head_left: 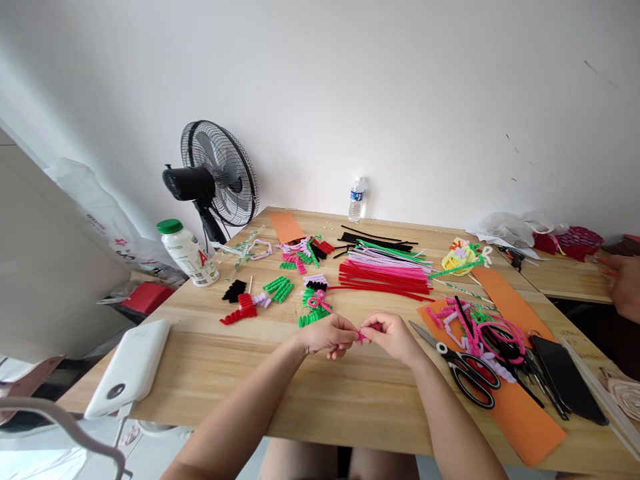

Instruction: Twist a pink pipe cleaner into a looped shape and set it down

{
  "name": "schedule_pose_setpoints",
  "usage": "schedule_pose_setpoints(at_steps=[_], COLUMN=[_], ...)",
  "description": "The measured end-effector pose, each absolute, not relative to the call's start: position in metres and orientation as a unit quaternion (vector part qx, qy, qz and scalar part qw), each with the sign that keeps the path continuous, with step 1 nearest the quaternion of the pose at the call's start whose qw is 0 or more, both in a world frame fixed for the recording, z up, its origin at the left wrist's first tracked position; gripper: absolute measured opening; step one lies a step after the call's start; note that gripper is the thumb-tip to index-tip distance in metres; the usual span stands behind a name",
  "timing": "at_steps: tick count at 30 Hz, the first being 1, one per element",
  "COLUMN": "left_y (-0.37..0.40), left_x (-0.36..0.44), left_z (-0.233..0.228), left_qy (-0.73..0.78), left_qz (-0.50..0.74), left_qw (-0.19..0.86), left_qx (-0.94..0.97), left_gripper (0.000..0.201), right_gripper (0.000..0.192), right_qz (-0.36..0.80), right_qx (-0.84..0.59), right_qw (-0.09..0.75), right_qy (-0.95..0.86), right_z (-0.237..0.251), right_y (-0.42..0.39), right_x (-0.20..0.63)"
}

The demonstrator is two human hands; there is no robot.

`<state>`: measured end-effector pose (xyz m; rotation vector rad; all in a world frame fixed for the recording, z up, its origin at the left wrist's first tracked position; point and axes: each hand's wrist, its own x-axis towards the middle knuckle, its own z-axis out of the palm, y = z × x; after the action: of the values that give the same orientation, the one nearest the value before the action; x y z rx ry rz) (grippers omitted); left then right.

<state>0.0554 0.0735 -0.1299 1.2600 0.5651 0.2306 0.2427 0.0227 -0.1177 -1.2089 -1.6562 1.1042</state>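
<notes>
Over the near middle of the table, my left hand (331,335) and my right hand (388,335) meet, fingers pinched on a pink pipe cleaner (362,336). Part of it is hidden by my fingertips, and a pink loop (319,301) shows just past my left hand. Behind my hands lies a row of red pipe cleaners (385,279), with pink and lilac pipe cleaners (387,260) beyond. Coiled green pieces (311,316) sit beside my left hand. To the right of my right hand are scissors (473,373) with black and white handles.
A white power bank (131,367), a green-capped bottle (189,253) and a black fan (215,177) stand at left. A water bottle (356,200) is near the wall. Orange strips (530,427), a phone (567,377) and pipe cleaner scraps lie right. Another person's hand (625,287) shows at the right edge.
</notes>
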Motion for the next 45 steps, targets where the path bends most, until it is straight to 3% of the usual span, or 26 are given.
schedule_pose_setpoints(at_steps=[9, 18, 21, 24, 27, 29, 34, 38, 41, 45], left_y=[0.079, 0.08, 0.082, 0.082, 0.08, 0.076, 0.069, 0.066, 0.063, 0.061], left_x=[0.057, 0.059, 0.06, 0.06, 0.061, 0.06, 0.061, 0.062, 0.061, 0.063], left_z=[-0.133, -0.131, -0.134, -0.136, -0.135, -0.133, -0.133, -0.131, -0.126, -0.124], left_qy=[0.273, 0.276, 0.282, 0.3, 0.325, 0.332, 0.267, 0.196, 0.17, 0.162], left_qz=[0.237, 0.251, 0.253, 0.254, 0.238, 0.207, 0.183, 0.192, 0.223, 0.239], left_qw=[0.748, 0.75, 0.749, 0.737, 0.672, 0.602, 0.432, 0.382, 0.402, 0.559], left_qx=[0.557, 0.547, 0.544, 0.55, 0.621, 0.696, 0.842, 0.883, 0.871, 0.777], left_gripper=[0.039, 0.04, 0.039, 0.037, 0.031, 0.026, 0.023, 0.025, 0.027, 0.036], right_gripper=[0.035, 0.022, 0.014, 0.006, 0.015, 0.019, 0.014, 0.002, 0.013, 0.019], right_qz=[0.531, 0.425, 0.345, 0.187, 0.066, 0.046, 0.152, 0.352, 0.513, 0.682], right_qx=[-0.451, -0.479, -0.479, -0.437, -0.391, -0.376, -0.446, -0.527, -0.533, -0.454], right_qw=[0.519, 0.497, 0.482, 0.467, 0.423, 0.394, 0.383, 0.402, 0.429, 0.39], right_qy=[-0.495, -0.585, -0.647, -0.746, -0.815, -0.838, -0.795, -0.661, -0.518, -0.421], right_z=[-0.118, -0.122, -0.122, -0.118, -0.114, -0.113, -0.12, -0.124, -0.123, -0.128], right_y=[0.031, 0.029, 0.029, 0.026, 0.022, 0.019, 0.019, 0.023, 0.027, 0.034], right_x=[0.258, 0.252, 0.252, 0.251, 0.246, 0.241, 0.235, 0.237, 0.241, 0.243])
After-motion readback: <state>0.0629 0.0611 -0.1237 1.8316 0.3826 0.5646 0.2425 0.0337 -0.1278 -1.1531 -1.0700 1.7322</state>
